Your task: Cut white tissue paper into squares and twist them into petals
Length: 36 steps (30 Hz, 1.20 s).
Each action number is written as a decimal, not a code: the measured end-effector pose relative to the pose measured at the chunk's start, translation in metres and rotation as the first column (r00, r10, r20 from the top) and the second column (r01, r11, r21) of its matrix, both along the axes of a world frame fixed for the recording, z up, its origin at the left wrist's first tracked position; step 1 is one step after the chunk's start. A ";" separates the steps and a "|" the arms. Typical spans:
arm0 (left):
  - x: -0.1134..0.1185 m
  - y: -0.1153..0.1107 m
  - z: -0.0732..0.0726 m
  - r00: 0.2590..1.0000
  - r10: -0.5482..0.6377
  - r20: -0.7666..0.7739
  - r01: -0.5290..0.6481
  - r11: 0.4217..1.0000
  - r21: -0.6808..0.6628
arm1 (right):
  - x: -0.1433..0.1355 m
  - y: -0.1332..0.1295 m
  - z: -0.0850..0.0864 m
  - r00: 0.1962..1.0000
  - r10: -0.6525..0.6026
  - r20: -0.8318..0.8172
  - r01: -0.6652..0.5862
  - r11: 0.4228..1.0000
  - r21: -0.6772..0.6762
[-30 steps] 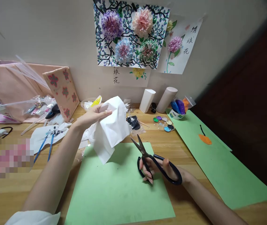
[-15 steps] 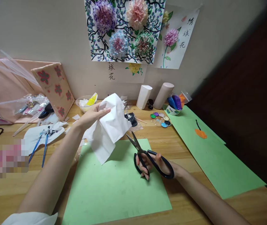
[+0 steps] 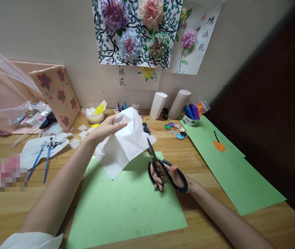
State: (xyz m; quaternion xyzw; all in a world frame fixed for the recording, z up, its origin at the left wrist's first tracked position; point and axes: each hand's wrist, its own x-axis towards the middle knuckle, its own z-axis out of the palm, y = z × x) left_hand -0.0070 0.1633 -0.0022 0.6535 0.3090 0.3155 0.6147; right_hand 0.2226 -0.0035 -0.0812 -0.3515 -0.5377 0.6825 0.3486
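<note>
My left hand pinches the top of a white paper sheet, which looks like tissue or a napkin. Its right edge is ragged and its lower corner hangs over a green sheet. With my right hand I grip black-handled scissors, fingers through the loops. The blades point up and away from me, at the paper's right lower edge. One blade tip seems to lie behind the paper, so whether they touch is hard to tell.
Two blue brushes lie on a stained white sheet at left, near a clear bowl with yellow pieces. Several small coloured discs sit behind the scissors. A green strip bearing an orange shape lies right. Cylinders stand by the wall.
The scissors have moved up to the paper's edge and their blades have closed somewhat. My left hand has shifted slightly right with the paper, whose right side now spreads wider. The view has tilted slightly.
</note>
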 end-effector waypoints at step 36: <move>0.011 0.001 -0.022 0.998 -0.026 -0.060 0.025 0.999 -0.021 | -0.005 0.008 -0.014 0.991 -0.117 0.059 0.116 0.993 0.010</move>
